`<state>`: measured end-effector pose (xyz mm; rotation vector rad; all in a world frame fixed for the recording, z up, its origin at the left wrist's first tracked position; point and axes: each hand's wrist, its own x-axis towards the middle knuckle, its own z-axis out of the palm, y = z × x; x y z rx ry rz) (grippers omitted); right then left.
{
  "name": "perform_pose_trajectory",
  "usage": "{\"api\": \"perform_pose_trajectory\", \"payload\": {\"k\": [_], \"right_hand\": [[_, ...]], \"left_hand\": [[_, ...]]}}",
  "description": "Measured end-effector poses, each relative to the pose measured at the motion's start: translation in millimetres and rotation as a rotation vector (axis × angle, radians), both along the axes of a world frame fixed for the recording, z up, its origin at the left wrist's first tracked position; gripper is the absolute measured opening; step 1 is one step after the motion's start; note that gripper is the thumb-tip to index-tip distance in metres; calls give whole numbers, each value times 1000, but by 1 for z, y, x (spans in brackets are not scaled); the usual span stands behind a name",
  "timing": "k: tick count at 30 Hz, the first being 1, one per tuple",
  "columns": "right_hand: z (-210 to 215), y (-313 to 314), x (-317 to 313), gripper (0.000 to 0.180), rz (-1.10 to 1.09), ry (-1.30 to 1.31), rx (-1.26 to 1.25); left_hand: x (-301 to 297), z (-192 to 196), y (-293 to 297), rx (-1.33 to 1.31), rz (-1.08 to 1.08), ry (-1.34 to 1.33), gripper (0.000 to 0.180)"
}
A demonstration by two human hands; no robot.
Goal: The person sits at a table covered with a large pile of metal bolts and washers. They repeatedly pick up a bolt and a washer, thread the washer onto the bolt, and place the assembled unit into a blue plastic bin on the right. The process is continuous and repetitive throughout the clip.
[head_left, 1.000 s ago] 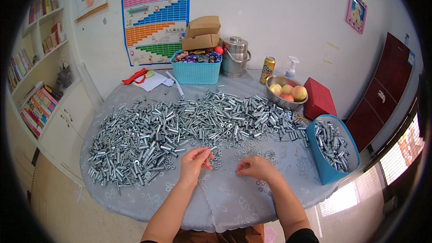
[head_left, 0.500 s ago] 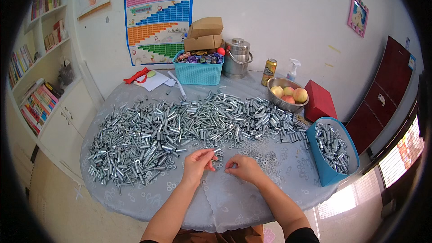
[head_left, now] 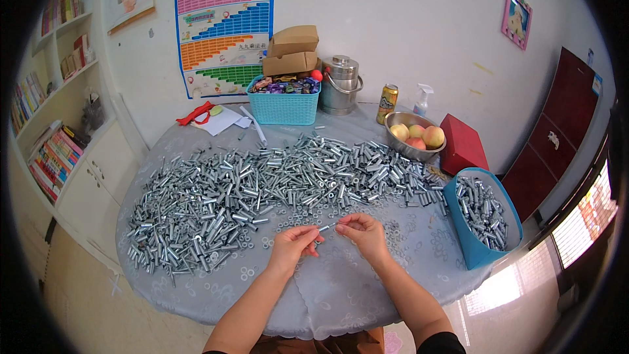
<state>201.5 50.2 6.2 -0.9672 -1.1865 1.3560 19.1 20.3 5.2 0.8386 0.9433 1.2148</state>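
Left hand [head_left: 293, 246]: fingers curled, pinching one end of the bolt [head_left: 325, 227], just below the bolt heap [head_left: 262, 183].
Right hand [head_left: 364, 235]: fingertips pinching its other end.

Both forearms enter from the near edge, bare, converging toward centre. Left forearm runs up from lower left of centre, angled slightly right; right forearm comes from lower right, dark sleeve edge at the elbow, angled left. Left hand [head_left: 293, 246] back up, fingers curled in, thumb and index pinched, pointing right. Right hand [head_left: 363, 235] slightly farther and higher, back up, fingers bent, thumb and index pinched, pointing left. Fingertips of the two hands nearly meet, a small gap between them. Wrists roughly level, both hands low over the surface, near side of the scene.
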Motion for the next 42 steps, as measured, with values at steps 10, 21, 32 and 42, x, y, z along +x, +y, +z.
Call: {"api": "perform_pose_trajectory", "payload": {"k": [10,21,32,42], "right_hand": [[-2,-2,-3,17,-42,-6,93],[-2,-7,-8,16,-86,-139,220],[-2,-9,-8,17,-90,-161,296],[10,-13,-4,16,-78,-306,494]], "left_hand": [[0,0,-1,-16,-46,-30,23],[1,2,-3,-37,-43,-22,23],[1,-3,-1,-93,-96,-143,23],[0,-6,0,-124,-89,-205,23]]}}
